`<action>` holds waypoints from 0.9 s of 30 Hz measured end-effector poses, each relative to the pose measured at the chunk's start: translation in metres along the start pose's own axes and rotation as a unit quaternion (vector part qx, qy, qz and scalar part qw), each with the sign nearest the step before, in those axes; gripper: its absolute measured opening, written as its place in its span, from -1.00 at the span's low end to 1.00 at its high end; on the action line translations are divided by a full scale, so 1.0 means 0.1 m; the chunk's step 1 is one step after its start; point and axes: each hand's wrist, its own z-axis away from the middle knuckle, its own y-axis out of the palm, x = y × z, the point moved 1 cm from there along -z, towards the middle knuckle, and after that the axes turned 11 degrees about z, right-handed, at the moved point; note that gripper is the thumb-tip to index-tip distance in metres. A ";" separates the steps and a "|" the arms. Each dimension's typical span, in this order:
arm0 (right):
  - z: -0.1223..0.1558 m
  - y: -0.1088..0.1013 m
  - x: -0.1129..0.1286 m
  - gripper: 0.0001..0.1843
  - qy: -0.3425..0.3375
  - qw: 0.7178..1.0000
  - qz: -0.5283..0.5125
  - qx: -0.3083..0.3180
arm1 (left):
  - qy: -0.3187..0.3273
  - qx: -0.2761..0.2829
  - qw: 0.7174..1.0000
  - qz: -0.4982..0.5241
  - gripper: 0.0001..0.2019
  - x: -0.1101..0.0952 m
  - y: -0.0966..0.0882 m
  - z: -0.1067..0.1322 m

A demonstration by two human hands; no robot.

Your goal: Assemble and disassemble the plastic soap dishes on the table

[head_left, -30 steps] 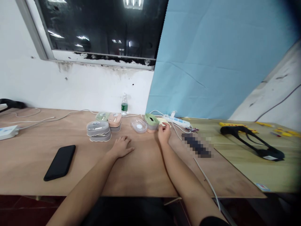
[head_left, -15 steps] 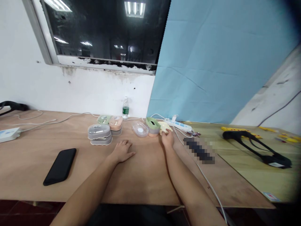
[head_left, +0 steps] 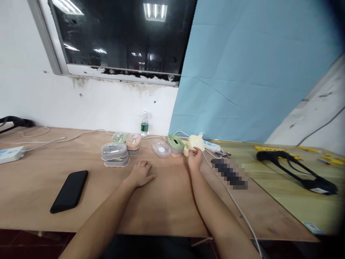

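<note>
My right hand (head_left: 195, 159) pinches a pale yellow soap-box lid (head_left: 196, 142) and holds it tilted up off the wooden table (head_left: 167, 194). Just left of it stands a green soap box (head_left: 175, 145), and beside that lies a clear lid (head_left: 161, 148). My left hand (head_left: 140, 173) rests flat on the table with fingers spread, holding nothing. A grey soap box stack (head_left: 114, 154) and a pink box (head_left: 133, 142) with a green one (head_left: 120, 136) stand beyond the left hand.
A black phone (head_left: 69, 190) lies at the front left. A water bottle (head_left: 145, 125) stands by the wall. A white power strip (head_left: 211, 145) and its cable run right of my hand. A black-strapped device (head_left: 296, 169) lies on the lighter board at right.
My right hand reached to the yellow lid behind the green box, took hold of it and has lifted it up on edge. The left hand stayed flat.
</note>
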 end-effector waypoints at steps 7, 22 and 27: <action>0.17 -0.11 0.24 -0.57 -0.106 0.993 -0.039 -0.032 | -0.014 -0.017 0.999 0.045 -0.33 -0.03 -0.02 -0.01; 0.93 0.03 0.83 -0.77 -0.447 0.871 -0.010 0.206 | -0.010 -0.327 0.902 0.282 -0.48 -0.07 -0.29 -0.02; 0.88 0.02 0.83 -0.76 -0.419 0.886 -0.019 0.196 | -0.020 -0.285 0.930 0.231 -0.82 -0.04 -0.30 -0.02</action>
